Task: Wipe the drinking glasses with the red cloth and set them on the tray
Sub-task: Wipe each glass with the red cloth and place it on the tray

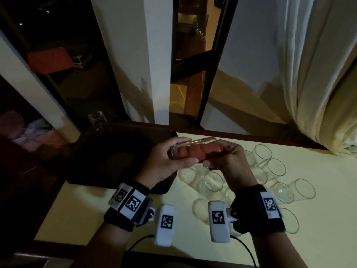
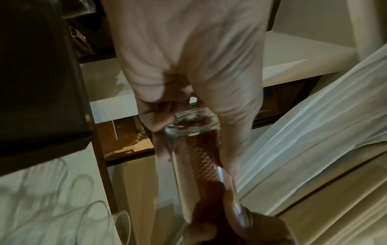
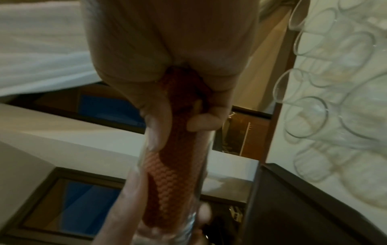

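A clear drinking glass [image 1: 201, 141] lies on its side in the air above the table, between both hands. My left hand [image 1: 173, 161] grips its base end, thumb along the near side. The red cloth [image 1: 195, 153] is stuffed inside the glass, and my right hand [image 1: 226, 159] grips the cloth's end at the glass mouth. In the left wrist view the thick glass base [image 2: 192, 126] faces the camera, with the cloth [image 2: 206, 149] filling it. The right wrist view shows the woven cloth [image 3: 180, 157] running from my right hand's fingers [image 3: 201, 124] into the glass [image 3: 144, 159]. The dark tray [image 1: 116, 155] sits left of the hands.
Several clear glasses [image 1: 276, 167] stand close together on the cream table [image 1: 92, 209], to the right of and under my hands. One glass [image 1: 97, 120] stands at the tray's far edge. A white curtain [image 1: 318, 74] hangs at the back right. The table's left edge drops to a dark floor.
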{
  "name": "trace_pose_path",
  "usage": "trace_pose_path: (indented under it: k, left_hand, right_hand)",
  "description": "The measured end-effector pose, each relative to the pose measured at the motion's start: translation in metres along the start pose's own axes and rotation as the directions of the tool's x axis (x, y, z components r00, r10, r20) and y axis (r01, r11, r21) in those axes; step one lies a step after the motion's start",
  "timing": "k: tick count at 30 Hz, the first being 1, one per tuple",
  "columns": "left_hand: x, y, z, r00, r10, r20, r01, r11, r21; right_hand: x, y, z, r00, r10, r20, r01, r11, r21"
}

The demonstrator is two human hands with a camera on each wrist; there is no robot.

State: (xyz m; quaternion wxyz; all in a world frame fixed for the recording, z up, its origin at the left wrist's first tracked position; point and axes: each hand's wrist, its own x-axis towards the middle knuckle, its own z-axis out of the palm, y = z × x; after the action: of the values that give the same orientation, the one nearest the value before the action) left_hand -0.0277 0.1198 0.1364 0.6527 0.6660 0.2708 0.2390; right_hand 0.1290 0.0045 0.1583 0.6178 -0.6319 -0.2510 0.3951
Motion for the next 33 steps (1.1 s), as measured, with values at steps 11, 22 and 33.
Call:
trace_pose_path:
  k: [11, 22, 33]
  left_hand:
    - [-0.037, -0.035, -0.125, 0.940, -0.229, -0.254, 0.318, 0.858, 0.403]
    - [-0.006, -0.078, -0.246, 0.780, -0.415, -0.469, 0.608, 0.326, 0.724]
    - [0.062, -0.100, -0.280, 0.787, -0.391, -0.478, 0.582, 0.209, 0.786]
  right_hand:
    - [0.018, 0.041, 0.030, 0.960, 0.238, -0.146, -0.232, 0.971, 0.056]
    - [0.054, 0.054, 0.092, 0.942, 0.293, -0.164, -0.278, 0.954, 0.110]
    - [0.068, 0.061, 0.141, 0.921, 0.343, -0.182, -0.327, 0.938, 0.113]
